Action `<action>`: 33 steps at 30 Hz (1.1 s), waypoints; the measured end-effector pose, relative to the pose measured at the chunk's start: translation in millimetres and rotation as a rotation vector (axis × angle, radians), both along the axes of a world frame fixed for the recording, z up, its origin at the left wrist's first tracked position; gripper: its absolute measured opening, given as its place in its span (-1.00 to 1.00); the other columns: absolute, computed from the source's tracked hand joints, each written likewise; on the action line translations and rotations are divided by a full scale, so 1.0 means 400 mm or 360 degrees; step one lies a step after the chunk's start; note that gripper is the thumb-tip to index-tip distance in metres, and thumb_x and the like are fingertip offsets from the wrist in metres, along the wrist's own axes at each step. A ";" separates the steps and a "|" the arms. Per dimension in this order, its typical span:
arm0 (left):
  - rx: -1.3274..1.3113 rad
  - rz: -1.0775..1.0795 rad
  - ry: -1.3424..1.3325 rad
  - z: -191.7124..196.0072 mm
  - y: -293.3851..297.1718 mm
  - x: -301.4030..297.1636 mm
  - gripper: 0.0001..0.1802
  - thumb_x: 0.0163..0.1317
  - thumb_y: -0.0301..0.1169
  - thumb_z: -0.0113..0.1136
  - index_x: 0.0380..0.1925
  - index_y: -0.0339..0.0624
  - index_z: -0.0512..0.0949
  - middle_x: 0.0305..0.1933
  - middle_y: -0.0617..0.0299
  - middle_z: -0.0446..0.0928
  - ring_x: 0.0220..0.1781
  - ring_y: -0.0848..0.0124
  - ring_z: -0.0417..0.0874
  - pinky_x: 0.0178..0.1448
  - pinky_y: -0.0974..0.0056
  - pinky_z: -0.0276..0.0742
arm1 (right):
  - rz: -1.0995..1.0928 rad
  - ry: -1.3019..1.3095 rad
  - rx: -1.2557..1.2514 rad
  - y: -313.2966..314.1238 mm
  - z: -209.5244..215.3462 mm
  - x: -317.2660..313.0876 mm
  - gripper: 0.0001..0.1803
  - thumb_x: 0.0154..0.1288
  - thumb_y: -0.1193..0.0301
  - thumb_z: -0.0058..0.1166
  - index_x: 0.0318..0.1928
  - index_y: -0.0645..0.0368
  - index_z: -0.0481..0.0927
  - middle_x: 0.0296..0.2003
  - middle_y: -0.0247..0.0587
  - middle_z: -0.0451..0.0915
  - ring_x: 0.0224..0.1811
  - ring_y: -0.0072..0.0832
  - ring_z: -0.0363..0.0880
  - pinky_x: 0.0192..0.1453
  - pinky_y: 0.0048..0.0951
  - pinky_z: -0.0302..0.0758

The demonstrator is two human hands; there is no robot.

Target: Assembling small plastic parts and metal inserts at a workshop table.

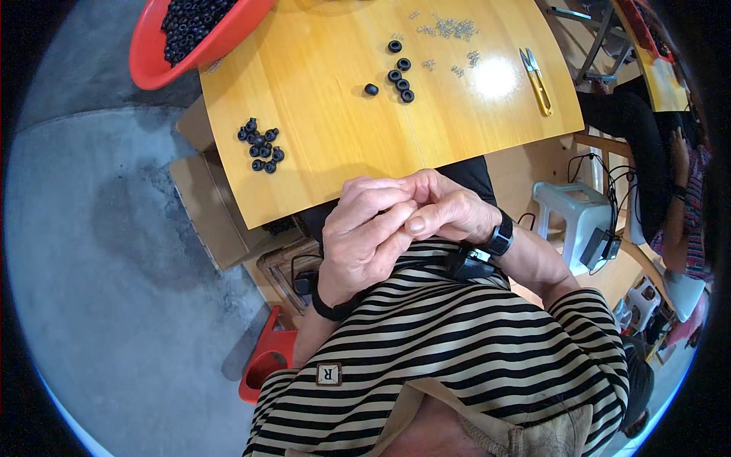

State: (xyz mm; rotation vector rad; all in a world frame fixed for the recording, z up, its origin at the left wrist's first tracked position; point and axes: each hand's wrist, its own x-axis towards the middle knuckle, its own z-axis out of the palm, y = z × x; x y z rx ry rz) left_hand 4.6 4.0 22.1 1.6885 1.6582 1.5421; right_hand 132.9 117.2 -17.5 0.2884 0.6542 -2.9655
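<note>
Left hand (364,232) and right hand (455,209) are meeting just off the near edge of the table (320,114), over the striped shirt (426,327). Fingers are curling inward, tips pressing close together. Cannot tell whether they are pinching a small piece or only each other; the curled fingers are hiding whatever may be between.

Black parts are lying in three places. A cluster (264,151) is sitting near the table's left edge; several of its pieces are showing a small knob, so I am reading these as the done lot. Five rings (403,64) are forming a loose column mid-table, with a single black piece (371,89) sitting just left of them; these I am taking as waiting. The red basin (141,57) at upper left is holding a deep heap (190,27) of black parts, probably much of what is left.

Clear bits (457,29) are lying scattered toward the far side, apparently unused. Yellow snips (541,87) are resting at right, neither hand touching them. Judging by the piles: early going, far more waiting than done.
</note>
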 end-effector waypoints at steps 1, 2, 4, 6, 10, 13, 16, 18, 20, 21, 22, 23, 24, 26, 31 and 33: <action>-0.0018 -0.0049 0.0020 -0.001 0.001 -0.001 -0.66 -0.18 -0.65 0.38 -0.29 -0.36 0.64 -0.20 0.09 0.60 -0.13 0.18 0.63 -0.08 0.22 0.52 | -0.0002 0.0001 0.0001 0.001 -0.010 0.006 -0.75 0.17 0.40 0.32 -0.24 0.27 0.56 -0.55 -0.56 0.38 -0.61 -0.80 0.17 -0.57 -0.71 0.02; -0.0017 -0.0051 0.0021 -0.004 0.001 0.000 -0.66 -0.18 -0.65 0.38 -0.29 -0.36 0.64 -0.20 0.09 0.60 -0.13 0.18 0.63 -0.08 0.22 0.52 | 0.0037 -0.0031 -0.0045 0.002 -0.026 0.013 -0.66 0.08 0.42 0.35 -0.19 0.35 0.57 -0.48 -0.46 0.49 -0.53 -0.75 0.32 -0.48 -0.70 0.18; -0.0021 -0.0075 -0.0068 -0.011 0.001 0.003 -0.69 -0.17 -0.64 0.39 -0.31 -0.35 0.64 -0.21 0.11 0.60 -0.14 0.18 0.63 -0.07 0.21 0.50 | 0.0075 -0.0062 -0.0090 0.006 -0.038 0.020 -0.57 -0.01 0.43 0.39 -0.15 0.43 0.57 -0.40 -0.35 0.60 -0.45 -0.70 0.46 -0.38 -0.70 0.34; -0.0023 -0.0081 -0.0082 -0.009 0.003 0.004 -0.70 -0.16 -0.63 0.39 -0.31 -0.34 0.64 -0.22 0.11 0.60 -0.14 0.19 0.63 -0.07 0.21 0.50 | 0.0082 0.0020 -0.0164 0.008 -0.042 0.023 -0.57 -0.01 0.43 0.39 -0.15 0.43 0.57 -0.41 -0.35 0.60 -0.45 -0.70 0.45 -0.38 -0.69 0.32; -0.0038 -0.0089 -0.0103 -0.011 0.000 0.006 -0.70 -0.16 -0.63 0.39 -0.31 -0.33 0.64 -0.23 0.12 0.59 -0.15 0.19 0.63 -0.07 0.21 0.51 | 0.0060 -0.0032 -0.0034 0.000 -0.047 0.020 -0.58 -0.01 0.42 0.38 -0.16 0.43 0.57 -0.43 -0.37 0.58 -0.46 -0.70 0.43 -0.39 -0.68 0.31; -0.0030 -0.0079 -0.0061 -0.014 -0.001 0.007 -0.70 -0.15 -0.63 0.39 -0.31 -0.33 0.64 -0.23 0.12 0.60 -0.15 0.19 0.63 -0.09 0.22 0.50 | 0.0049 0.0046 -0.0028 -0.004 -0.036 0.012 -0.77 0.16 0.38 0.33 -0.38 0.23 0.54 -0.60 -0.57 0.33 -0.64 -0.79 0.11 -0.60 -0.66 -0.04; -0.0054 -0.0069 -0.0062 -0.016 -0.006 0.009 -0.68 -0.15 -0.63 0.40 -0.29 -0.33 0.64 -0.20 0.11 0.60 -0.13 0.18 0.63 -0.06 0.21 0.54 | 0.0042 0.0084 -0.0096 -0.006 -0.030 0.010 -0.78 0.17 0.40 0.32 -0.38 0.23 0.53 -0.60 -0.57 0.33 -0.63 -0.79 0.13 -0.59 -0.65 -0.02; -0.0075 -0.0017 -0.0097 -0.016 -0.007 0.017 -0.67 -0.14 -0.63 0.40 -0.27 -0.33 0.64 -0.19 0.11 0.60 -0.11 0.17 0.64 -0.02 0.20 0.56 | -0.0032 -0.0036 -0.0138 -0.009 -0.018 0.012 -0.80 0.17 0.42 0.30 -0.33 0.24 0.54 -0.58 -0.56 0.35 -0.62 -0.79 0.14 -0.57 -0.66 0.00; -0.0098 0.0032 -0.0131 -0.012 -0.007 0.022 -0.66 -0.14 -0.64 0.40 -0.25 -0.34 0.64 -0.17 0.10 0.60 -0.09 0.17 0.64 0.02 0.20 0.58 | -0.0056 -0.0018 -0.0144 -0.005 -0.004 0.009 -0.80 0.17 0.42 0.29 -0.30 0.25 0.55 -0.56 -0.56 0.37 -0.61 -0.79 0.16 -0.56 -0.67 0.02; -0.0133 0.0059 -0.0130 -0.004 -0.006 0.024 -0.66 -0.13 -0.64 0.40 -0.24 -0.34 0.64 -0.16 0.09 0.60 -0.07 0.16 0.64 0.06 0.19 0.59 | -0.0076 -0.0001 -0.0151 -0.003 0.002 0.008 -0.80 0.17 0.43 0.29 -0.27 0.26 0.56 -0.55 -0.55 0.39 -0.60 -0.79 0.18 -0.55 -0.68 0.04; -0.0169 0.0089 -0.0129 0.001 -0.006 0.024 -0.65 -0.12 -0.65 0.39 -0.23 -0.34 0.64 -0.15 0.09 0.60 -0.04 0.15 0.64 0.10 0.18 0.60 | -0.0076 0.0000 -0.0151 -0.001 0.008 0.007 -0.80 0.17 0.43 0.29 -0.27 0.26 0.56 -0.55 -0.55 0.39 -0.60 -0.79 0.18 -0.55 -0.68 0.04; -0.0169 0.0089 -0.0128 -0.003 -0.007 0.024 -0.65 -0.12 -0.65 0.39 -0.23 -0.34 0.64 -0.15 0.09 0.60 -0.04 0.15 0.64 0.10 0.18 0.60 | -0.0089 0.0008 -0.0121 0.000 0.012 0.007 -0.79 0.17 0.43 0.28 -0.25 0.26 0.57 -0.54 -0.54 0.42 -0.59 -0.79 0.20 -0.55 -0.69 0.06; -0.0141 0.0069 -0.0127 -0.009 -0.009 0.023 -0.66 -0.11 -0.65 0.39 -0.23 -0.34 0.64 -0.14 0.09 0.60 -0.03 0.15 0.63 0.11 0.17 0.59 | -0.0102 0.0017 -0.0092 0.000 0.014 0.007 -0.79 0.18 0.44 0.28 -0.23 0.27 0.58 -0.52 -0.53 0.45 -0.59 -0.79 0.23 -0.54 -0.70 0.07; -0.0112 0.0047 -0.0126 -0.011 -0.009 0.022 -0.67 -0.09 -0.65 0.38 -0.23 -0.34 0.64 -0.14 0.08 0.60 -0.02 0.14 0.63 0.12 0.16 0.59 | -0.0107 0.0019 -0.0084 -0.006 0.002 0.009 -0.79 0.17 0.44 0.28 -0.22 0.27 0.58 -0.51 -0.52 0.48 -0.57 -0.79 0.26 -0.53 -0.70 0.09; -0.0090 0.0067 -0.0182 -0.008 -0.010 0.022 -0.70 -0.07 -0.65 0.37 -0.24 -0.39 0.63 -0.14 0.06 0.59 -0.02 0.11 0.63 0.13 0.12 0.58 | -0.0158 -0.0003 -0.0079 -0.006 0.025 -0.001 -0.78 0.17 0.45 0.28 -0.20 0.26 0.60 -0.47 -0.49 0.53 -0.55 -0.80 0.30 -0.51 -0.72 0.13; -0.0072 0.0054 -0.0160 0.000 -0.006 0.019 -0.70 -0.06 -0.64 0.36 -0.24 -0.39 0.63 -0.14 0.04 0.59 -0.03 0.11 0.63 0.13 0.12 0.58 | -0.0170 0.0043 -0.0125 -0.008 0.021 -0.003 -0.78 0.16 0.45 0.29 -0.19 0.25 0.61 -0.45 -0.48 0.54 -0.53 -0.80 0.32 -0.51 -0.72 0.13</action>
